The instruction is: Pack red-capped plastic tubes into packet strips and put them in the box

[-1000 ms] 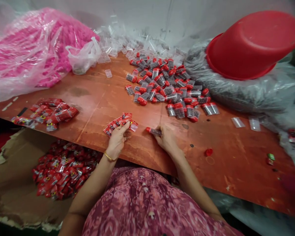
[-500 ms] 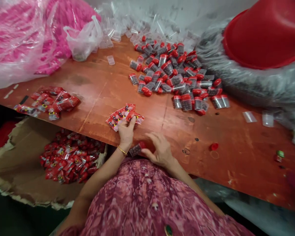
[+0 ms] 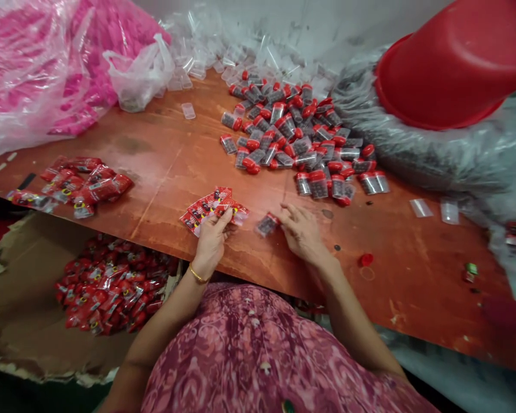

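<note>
My left hand (image 3: 210, 244) is closed on a fanned stack of red printed sachets (image 3: 210, 207) at the near edge of the brown table (image 3: 163, 166). My right hand (image 3: 303, 232) rests just to the right, its fingertips pinching a small clear vial with a red cap (image 3: 267, 224) that lies on the table between the two hands. A heap of the same red-capped vials (image 3: 301, 140) is spread across the table beyond my hands.
A small pile of red sachets (image 3: 79, 183) lies at the table's left edge, above a cardboard box of sachets (image 3: 112, 284). Pink bags (image 3: 38, 74), loose clear vials (image 3: 223, 54), a grey bag (image 3: 434, 149) and a red basin (image 3: 456, 63) line the back. A loose red cap (image 3: 365, 259) lies right.
My right hand carried the vial down toward my lap, then back up onto the table beside the sachets. My left hand kept hold of the sachet stack.
</note>
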`<act>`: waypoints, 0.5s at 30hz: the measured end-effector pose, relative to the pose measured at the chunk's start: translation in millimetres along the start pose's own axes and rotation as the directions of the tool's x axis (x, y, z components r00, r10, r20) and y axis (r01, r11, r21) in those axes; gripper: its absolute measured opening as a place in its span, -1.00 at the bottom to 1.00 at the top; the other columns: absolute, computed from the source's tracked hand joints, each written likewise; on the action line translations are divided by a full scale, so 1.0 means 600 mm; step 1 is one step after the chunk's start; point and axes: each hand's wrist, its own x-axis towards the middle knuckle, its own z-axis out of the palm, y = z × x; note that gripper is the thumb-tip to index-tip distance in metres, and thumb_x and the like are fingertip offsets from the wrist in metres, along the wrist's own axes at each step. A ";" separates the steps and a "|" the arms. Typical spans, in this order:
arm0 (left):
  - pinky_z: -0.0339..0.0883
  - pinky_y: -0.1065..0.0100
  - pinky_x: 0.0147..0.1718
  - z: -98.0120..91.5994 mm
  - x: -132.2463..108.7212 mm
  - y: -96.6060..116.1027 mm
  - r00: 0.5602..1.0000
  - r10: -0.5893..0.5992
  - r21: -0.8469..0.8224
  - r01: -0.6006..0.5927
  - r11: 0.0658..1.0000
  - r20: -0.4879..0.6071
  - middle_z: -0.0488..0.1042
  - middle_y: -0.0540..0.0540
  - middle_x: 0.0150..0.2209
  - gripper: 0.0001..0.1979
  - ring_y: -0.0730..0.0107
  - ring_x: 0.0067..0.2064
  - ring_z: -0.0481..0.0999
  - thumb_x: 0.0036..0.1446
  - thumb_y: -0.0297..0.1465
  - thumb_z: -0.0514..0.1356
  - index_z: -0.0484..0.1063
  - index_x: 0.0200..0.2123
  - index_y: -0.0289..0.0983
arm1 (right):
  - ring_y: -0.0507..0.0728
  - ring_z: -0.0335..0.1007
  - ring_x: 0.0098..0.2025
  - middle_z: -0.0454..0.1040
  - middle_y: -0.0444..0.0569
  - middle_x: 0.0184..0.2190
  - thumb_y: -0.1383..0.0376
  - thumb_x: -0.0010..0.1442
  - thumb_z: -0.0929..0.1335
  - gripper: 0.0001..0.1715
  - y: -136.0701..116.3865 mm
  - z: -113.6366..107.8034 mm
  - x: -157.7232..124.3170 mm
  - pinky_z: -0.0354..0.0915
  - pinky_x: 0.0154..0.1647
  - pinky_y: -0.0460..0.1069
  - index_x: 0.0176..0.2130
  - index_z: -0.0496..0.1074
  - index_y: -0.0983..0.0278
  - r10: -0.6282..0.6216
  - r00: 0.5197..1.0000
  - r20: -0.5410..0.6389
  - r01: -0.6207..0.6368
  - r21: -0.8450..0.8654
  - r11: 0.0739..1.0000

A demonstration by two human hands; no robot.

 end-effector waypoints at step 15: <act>0.27 0.53 -0.55 0.006 -0.009 0.021 1.000 0.008 -0.001 -0.008 1.000 0.011 0.47 0.08 -0.62 -0.71 0.59 -0.61 0.41 -0.31 -0.29 0.43 0.42 -0.55 -0.30 | 0.28 0.44 -0.29 0.51 0.22 -0.35 -0.05 0.06 0.35 -0.50 -0.060 0.018 0.046 0.22 -0.37 0.03 -0.28 0.39 0.35 0.580 0.813 0.042 -0.574 -0.104 0.812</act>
